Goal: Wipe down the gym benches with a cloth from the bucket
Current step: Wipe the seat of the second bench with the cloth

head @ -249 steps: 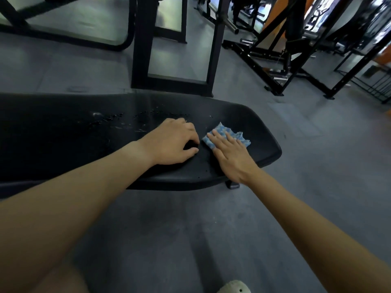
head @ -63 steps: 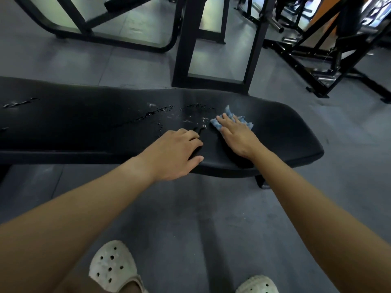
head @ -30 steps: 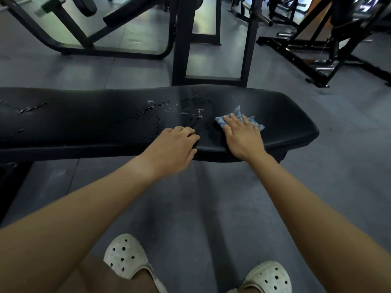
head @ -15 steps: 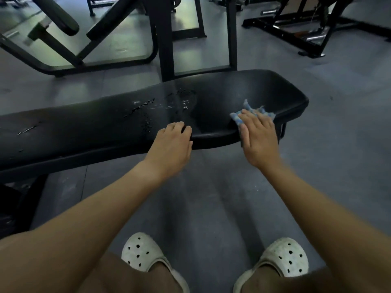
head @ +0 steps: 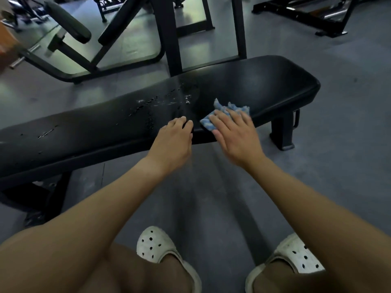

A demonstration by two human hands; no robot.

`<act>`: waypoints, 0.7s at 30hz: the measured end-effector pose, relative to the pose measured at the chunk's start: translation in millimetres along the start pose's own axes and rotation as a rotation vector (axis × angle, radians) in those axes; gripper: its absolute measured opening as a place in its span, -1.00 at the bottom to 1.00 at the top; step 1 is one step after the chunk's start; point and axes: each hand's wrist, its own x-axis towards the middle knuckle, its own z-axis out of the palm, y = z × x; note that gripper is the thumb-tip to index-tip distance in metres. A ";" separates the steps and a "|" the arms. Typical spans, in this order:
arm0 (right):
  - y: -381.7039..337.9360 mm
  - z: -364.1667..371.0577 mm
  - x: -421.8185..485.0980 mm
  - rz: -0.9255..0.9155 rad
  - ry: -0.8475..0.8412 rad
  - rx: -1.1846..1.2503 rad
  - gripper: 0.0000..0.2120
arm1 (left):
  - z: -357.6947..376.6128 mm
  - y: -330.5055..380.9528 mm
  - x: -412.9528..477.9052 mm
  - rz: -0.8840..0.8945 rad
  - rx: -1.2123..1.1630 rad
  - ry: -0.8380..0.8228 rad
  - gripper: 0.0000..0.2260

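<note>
A long black padded gym bench (head: 264,85) runs from the left edge to the right of middle, with water droplets (head: 160,102) on its centre. My right hand (head: 237,136) lies flat with straight fingers on a blue and white cloth (head: 230,108) at the bench's near edge. My left hand (head: 173,142) rests on the same near edge just left of the cloth, fingers curled over the padding. No bucket is in view.
Black steel uprights (head: 169,34) of a rack stand right behind the bench. A padded machine arm (head: 69,24) sits at the back left, more frames (head: 313,13) at the back right. Grey floor and my white clogs (head: 154,244) lie below.
My right hand slid the cloth leftwards along the near edge, ending beside my left hand. The view pulled back and tilted, so the bench's right leg now shows.
</note>
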 end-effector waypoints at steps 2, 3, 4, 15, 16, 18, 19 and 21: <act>22.4 -3.6 -4.7 0.107 0.049 0.001 -0.56 | 1.1 -3.1 0.5 0.009 -0.002 -0.015 -0.61; 31.1 -5.2 -7.0 0.168 0.073 0.002 -0.58 | 1.7 -4.7 0.4 0.017 -0.005 -0.025 -0.59; 35.9 -5.5 -8.2 0.214 0.086 0.002 -0.60 | 2.9 -6.6 0.5 0.028 -0.006 -0.034 -0.57; -25.3 5.8 5.1 0.017 0.061 0.061 -0.61 | -4.4 -6.1 2.2 0.022 -0.031 -0.081 -0.57; -25.0 6.5 6.4 -0.019 0.064 0.066 -0.61 | -5.2 -6.6 3.6 0.021 -0.028 -0.078 -0.59; -16.2 6.1 10.2 -0.081 0.097 0.067 -0.62 | -8.1 -6.1 6.3 0.013 -0.027 -0.079 -0.64; -8.4 6.1 11.8 -0.076 0.134 0.060 -0.64 | -9.6 -5.0 7.1 0.014 -0.020 -0.079 -0.67; 5.1 5.3 15.2 0.046 0.219 0.017 -0.69 | -9.9 -7.1 8.3 0.032 0.004 -0.058 -0.69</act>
